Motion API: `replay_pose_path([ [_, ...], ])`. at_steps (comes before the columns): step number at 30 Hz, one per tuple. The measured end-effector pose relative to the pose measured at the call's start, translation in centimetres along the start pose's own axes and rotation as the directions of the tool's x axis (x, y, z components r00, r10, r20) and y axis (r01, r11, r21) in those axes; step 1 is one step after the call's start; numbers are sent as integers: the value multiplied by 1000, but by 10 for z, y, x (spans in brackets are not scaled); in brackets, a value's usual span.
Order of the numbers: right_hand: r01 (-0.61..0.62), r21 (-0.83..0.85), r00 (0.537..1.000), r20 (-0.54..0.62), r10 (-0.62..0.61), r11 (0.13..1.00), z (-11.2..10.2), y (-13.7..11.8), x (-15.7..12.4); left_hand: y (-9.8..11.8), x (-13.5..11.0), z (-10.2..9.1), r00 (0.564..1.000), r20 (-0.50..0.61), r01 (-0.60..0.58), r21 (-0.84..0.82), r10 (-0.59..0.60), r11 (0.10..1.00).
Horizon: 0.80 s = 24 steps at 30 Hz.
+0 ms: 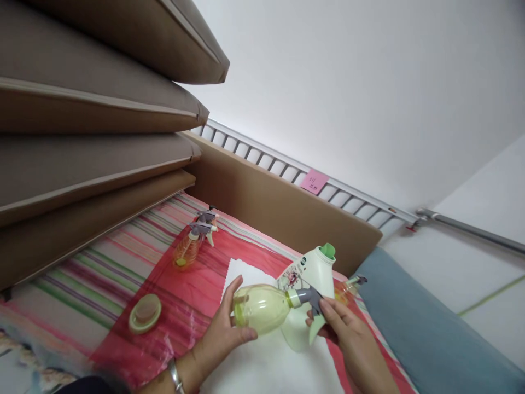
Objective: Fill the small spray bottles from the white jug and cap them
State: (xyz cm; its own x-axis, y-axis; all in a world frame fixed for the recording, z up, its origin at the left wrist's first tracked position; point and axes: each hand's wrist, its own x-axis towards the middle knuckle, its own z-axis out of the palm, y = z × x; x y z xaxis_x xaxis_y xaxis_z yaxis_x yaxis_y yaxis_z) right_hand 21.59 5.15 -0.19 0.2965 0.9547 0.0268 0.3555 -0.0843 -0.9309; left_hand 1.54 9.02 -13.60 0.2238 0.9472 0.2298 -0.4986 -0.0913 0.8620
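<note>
I hold a pale green spray bottle (262,307) on its side over a white cloth (268,358). My left hand (223,328) wraps around the bottle's base end. The fingers of my right hand (348,331) grip its grey spray head (305,298) and trigger. Just behind the bottle lies a white detergent bottle (315,273) with a green cap and a flowered label.
An orange spray bottle (189,246) lies further back on red plastic sheeting (172,295). A round green lid (145,313) rests on it to the left. Stacked brown cushions (90,137) rise at left, a brown board (283,210) and white rail behind, a blue cushion (414,328) right.
</note>
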Motion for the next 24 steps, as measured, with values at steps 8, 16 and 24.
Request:
replay_pose_path([
  [8, -3, -120, 969, 246, 33, 993, -3, -1, 3, 23, -3, -1, 999, -10, -36, 97, 37, 995],
  [16, 213, -203, 942, 301, -146, 956, -2, -4, -3, 21, -7, -2, 998, -36, 48, -66, -50, 997],
  [24, 307, -356, 949, 38, -314, 883, -11, -6, 0, 31, -5, -7, 996, -91, -6, -51, 1, 999],
])
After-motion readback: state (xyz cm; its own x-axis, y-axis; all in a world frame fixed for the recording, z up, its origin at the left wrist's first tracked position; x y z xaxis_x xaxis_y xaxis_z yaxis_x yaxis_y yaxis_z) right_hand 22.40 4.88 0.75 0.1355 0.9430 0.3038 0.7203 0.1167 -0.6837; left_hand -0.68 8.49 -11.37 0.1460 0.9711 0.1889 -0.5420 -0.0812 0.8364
